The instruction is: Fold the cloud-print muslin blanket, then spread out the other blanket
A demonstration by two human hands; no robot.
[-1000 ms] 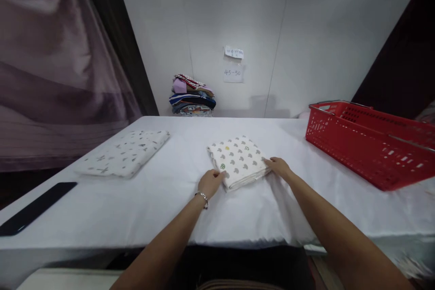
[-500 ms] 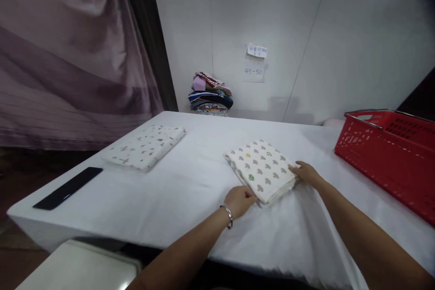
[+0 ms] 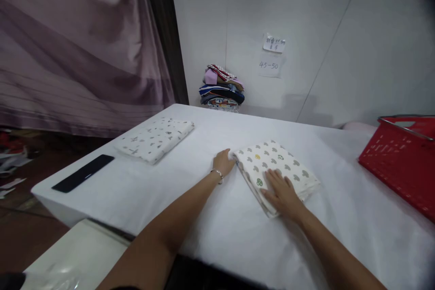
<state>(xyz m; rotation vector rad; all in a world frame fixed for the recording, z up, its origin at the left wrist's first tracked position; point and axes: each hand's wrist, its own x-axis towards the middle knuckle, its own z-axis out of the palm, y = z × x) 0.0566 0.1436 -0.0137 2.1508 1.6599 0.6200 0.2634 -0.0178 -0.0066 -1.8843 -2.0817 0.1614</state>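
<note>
A folded white cloth [image 3: 251, 158] with grey mushroom prints, plus a few green and yellow ones, lies on the white-covered table [image 3: 204, 217]. At its left corner, my left hand [image 3: 223, 163], wearing a silver bracelet on the wrist, has its fingers closed on the edge. My right hand [image 3: 283, 192] rests flat on top of the cloth near its front, fingers stretched out. Another folded white cloth [image 3: 156, 138] with small scattered prints lies farther left, apart from both hands.
A black flat object [image 3: 83, 173] lies near the table's left edge. The red basket [image 3: 401, 163] stands at the right. A stack of folded fabrics [image 3: 222, 88] rises behind the table by the wall. A pale stool-like surface [image 3: 81, 249] is at the lower left.
My left hand has moved from the cloth's front corner to its left corner. My right hand has left the right corner and now lies flat on top. The view has turned slightly left.
</note>
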